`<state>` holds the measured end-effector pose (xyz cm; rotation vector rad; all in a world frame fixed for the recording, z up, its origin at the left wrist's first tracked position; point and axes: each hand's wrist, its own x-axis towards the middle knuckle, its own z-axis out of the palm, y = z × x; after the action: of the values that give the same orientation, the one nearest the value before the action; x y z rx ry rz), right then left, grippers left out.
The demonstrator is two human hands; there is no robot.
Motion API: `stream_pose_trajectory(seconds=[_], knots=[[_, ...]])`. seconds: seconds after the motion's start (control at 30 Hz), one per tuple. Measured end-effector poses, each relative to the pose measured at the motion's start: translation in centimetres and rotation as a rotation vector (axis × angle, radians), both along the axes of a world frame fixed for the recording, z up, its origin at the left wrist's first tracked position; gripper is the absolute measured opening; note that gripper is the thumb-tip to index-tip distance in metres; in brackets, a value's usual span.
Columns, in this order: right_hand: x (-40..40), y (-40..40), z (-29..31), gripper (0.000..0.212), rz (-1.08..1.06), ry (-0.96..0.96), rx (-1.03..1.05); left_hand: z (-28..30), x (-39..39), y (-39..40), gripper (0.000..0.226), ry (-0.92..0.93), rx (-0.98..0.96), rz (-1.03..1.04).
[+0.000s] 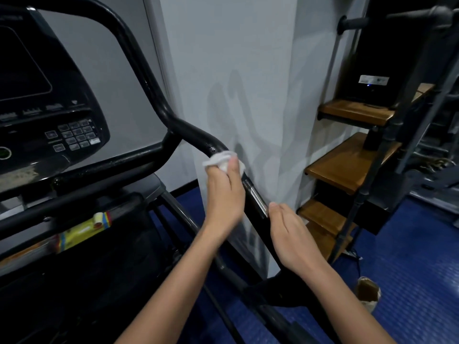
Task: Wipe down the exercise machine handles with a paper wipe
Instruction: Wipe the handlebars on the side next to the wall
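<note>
Left hand (224, 194) presses paper wipe (222, 160) on handle (196, 136) beside wall (248, 70).

Wooden shelves (347, 170) at right, blue floor (409, 256) lower right, open brown bag (368, 292) standing on it.

bare forearms, left hand (224, 194), right hand (290, 237), sleeveless

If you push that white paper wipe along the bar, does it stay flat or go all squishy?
Probably squishy: the paper wipe is already crumpled into a soft wad under the left hand, so it looks floppy. It likely weighs almost nothing, since the fingers alone pinch it. On the smooth black handle it should slide easily, though thin paper might tear.
</note>
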<state>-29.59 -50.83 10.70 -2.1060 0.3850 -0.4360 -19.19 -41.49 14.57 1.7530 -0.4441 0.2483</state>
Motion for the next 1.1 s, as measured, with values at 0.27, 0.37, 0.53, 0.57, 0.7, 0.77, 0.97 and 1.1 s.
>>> stream_pose_trajectory(seconds=[0.27,0.37,0.53,0.57,0.7,0.77,0.97,1.1], knots=[[0.8,1.3,0.8,0.041,-0.031,-0.089,-0.097,5.1,5.5,0.3,0.067,0.236,0.134,0.298],[1.5,1.7,1.7,0.040,-0.015,-0.122,-0.153,4.5,5.1,1.6,0.052,-0.099,0.334,0.252],[2.9,2.0,2.8,0.040,-0.015,-0.115,-0.172,4.0,6.6,5.0,0.070,-0.487,0.521,0.030],[3.1,2.0,3.1,0.041,-0.020,-0.105,-0.181,4.5,7.2,5.6,0.076,-0.499,0.529,0.000],[4.4,2.2,4.6,0.042,-0.013,-0.073,-0.286,6.0,12.7,7.1,0.067,-0.463,0.643,-0.005],[5.3,2.5,5.6,0.042,-0.019,-0.068,-0.321,6.5,14.3,7.1,0.059,-0.439,0.658,0.024],[7.2,4.0,6.3,0.037,-0.135,0.021,-0.416,5.0,9.3,5.7,0.043,-0.723,0.670,-0.076],[7.8,4.9,5.5,0.038,-0.236,-0.044,-0.327,4.2,11.6,6.9,0.050,-0.880,0.669,-0.117]])
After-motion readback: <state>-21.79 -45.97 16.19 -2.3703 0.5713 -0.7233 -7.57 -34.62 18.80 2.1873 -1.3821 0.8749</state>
